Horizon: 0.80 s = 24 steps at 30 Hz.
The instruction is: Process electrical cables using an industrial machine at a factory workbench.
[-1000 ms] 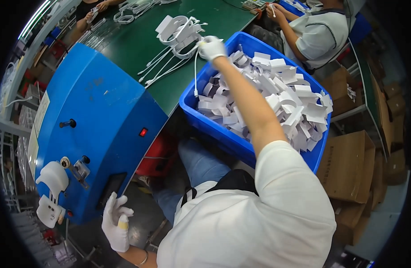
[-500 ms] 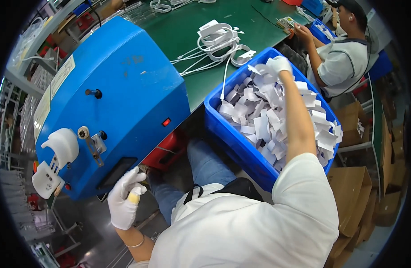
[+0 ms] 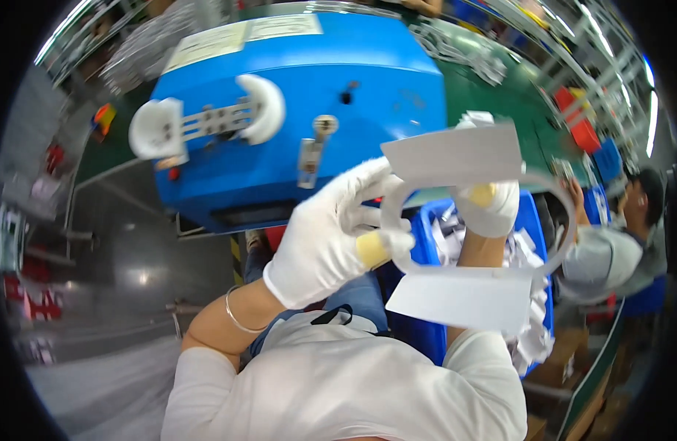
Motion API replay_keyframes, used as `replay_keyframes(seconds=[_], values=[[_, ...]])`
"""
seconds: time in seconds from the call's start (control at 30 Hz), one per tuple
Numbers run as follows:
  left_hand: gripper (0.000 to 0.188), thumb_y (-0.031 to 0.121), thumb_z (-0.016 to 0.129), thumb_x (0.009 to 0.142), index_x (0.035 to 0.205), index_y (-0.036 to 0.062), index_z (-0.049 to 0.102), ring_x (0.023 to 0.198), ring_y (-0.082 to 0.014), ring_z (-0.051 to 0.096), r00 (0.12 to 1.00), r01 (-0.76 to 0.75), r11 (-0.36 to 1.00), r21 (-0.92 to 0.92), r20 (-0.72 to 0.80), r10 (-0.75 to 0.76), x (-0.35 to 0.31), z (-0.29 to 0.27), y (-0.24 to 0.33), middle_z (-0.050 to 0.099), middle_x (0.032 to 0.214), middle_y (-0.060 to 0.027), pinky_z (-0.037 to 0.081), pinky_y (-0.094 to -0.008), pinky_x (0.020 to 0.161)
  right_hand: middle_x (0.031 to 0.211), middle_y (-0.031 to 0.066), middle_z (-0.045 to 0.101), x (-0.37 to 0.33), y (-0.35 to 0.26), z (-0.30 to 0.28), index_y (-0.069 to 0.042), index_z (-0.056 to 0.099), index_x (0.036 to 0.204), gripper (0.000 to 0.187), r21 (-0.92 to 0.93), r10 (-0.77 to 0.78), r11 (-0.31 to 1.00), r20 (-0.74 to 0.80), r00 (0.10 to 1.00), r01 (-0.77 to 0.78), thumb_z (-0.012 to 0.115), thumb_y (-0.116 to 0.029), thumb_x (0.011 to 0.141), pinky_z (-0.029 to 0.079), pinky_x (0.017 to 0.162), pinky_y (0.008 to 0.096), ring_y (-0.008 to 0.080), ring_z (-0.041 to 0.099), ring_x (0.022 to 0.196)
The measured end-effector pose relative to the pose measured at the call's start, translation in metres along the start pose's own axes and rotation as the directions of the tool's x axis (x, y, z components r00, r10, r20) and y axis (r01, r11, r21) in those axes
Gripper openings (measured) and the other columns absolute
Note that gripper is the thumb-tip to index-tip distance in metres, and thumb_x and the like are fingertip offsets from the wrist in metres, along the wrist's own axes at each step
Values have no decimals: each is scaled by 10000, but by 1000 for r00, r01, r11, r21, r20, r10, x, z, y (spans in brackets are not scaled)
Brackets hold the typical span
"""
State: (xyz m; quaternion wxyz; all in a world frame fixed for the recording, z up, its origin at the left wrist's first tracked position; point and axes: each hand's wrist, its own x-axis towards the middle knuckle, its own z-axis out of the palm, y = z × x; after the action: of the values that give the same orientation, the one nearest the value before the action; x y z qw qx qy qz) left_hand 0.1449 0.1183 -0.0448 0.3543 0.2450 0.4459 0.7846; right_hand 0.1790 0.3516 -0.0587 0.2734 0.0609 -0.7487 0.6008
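Observation:
A white paper piece [image 3: 456, 298], a ring-like strip with two wide flaps, is held up in front of me, slightly blurred. My left hand [image 3: 331, 231], in a white glove with yellow tape on the thumb, has thumb and fingertips closed at the ring's left edge. Behind the upper flap, my right hand [image 3: 493, 209], gloved and taped likewise, grips the piece near its top; the flap hides most of its fingers. Below them stands a blue bin [image 3: 419, 331] full of white paper pieces [image 3: 529, 345].
A blue machine [image 3: 397, 81] with white curved holders [image 3: 265, 110] and a metal crank arm [image 3: 320, 140] sits on a green table [image 3: 463, 84]. Coiled white cables [image 3: 478, 62] lie behind it. At the right a co-worker [image 3: 610, 250] sits at the table.
My right hand has come up out of the bin with a white paper piece. My left hand has risen rightward to meet it. The view has turned left toward the machine.

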Motion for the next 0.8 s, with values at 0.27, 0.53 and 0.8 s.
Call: replay_keyframes(seconds=[0.27, 0.53, 0.8], values=[[210, 65, 611, 857, 1049, -20, 606, 780, -85, 610, 757, -350, 675, 650, -228, 612, -23, -39, 57, 640, 906, -55, 513, -201, 616, 933, 124, 609, 33, -40, 101, -11, 568, 860, 187, 492, -298, 833, 16, 954, 252, 702, 15, 731, 503, 746, 286, 197, 605, 871], [217, -61, 619, 758, 968, -12, 645, 650, -107, 601, 441, -280, 305, 910, -161, 883, -32, -73, 82, 648, 826, -81, 495, -215, 579, 1069, 124, 614, 53, -39, 125, 34, 571, 1066, 265, 221, -303, 926, -58, 951, 308, 636, -43, 821, 453, 887, 278, 179, 591, 976], [162, 112, 631, 817, 935, 6, 668, 710, -196, 651, 461, 23, 91, 996, -91, 883, -29, -102, 104, 670, 806, -127, 523, -259, 648, 1066, 97, 599, 50, -39, 150, 12, 548, 1125, 350, 41, -153, 988, 34, 988, 152, 651, -161, 840, 449, 879, 273, 152, 562, 975]])
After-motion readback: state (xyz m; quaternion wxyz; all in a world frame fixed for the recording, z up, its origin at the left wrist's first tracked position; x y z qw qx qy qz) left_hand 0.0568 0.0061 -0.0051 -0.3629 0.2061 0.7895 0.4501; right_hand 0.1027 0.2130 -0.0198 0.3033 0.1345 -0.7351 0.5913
